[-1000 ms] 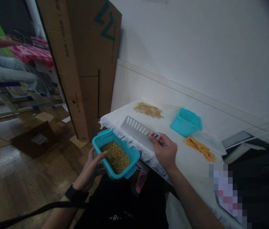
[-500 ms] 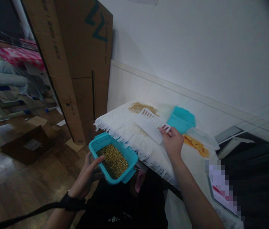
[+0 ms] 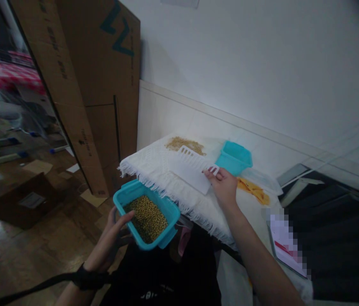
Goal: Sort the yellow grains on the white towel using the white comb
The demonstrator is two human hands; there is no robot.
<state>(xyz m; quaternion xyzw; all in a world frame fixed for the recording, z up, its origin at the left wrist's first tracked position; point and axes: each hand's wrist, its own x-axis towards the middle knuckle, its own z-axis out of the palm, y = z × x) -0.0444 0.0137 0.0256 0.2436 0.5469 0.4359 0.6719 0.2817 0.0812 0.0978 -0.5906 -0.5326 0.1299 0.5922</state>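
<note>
My left hand [image 3: 117,227] grips the near left side of a turquoise plastic container [image 3: 169,208], thumb over its rim. Small round yellowish beans [image 3: 150,216] partly fill it, and it sits just off the table's front edge. In my right hand [image 3: 224,185] is a white plastic scraper [image 3: 192,172] with a row of slots, pinched at its right end above the white cloth [image 3: 152,163]. Beyond the scraper, loose beans [image 3: 182,144] lie spread on the cloth. A second turquoise container [image 3: 234,158] stands behind my right hand, its inside mostly hidden.
An orange cloth [image 3: 253,191] and a clear lid [image 3: 264,180] lie right of my right hand. A tall cardboard box [image 3: 99,106] stands left of the table, with a white wall [image 3: 246,63] behind. A flat cardboard piece [image 3: 23,202] is on the floor.
The view has turned slightly right, so everything sits further left. The scraper's face has tilted a little and shows more broadly. Both hands keep their holds.
</note>
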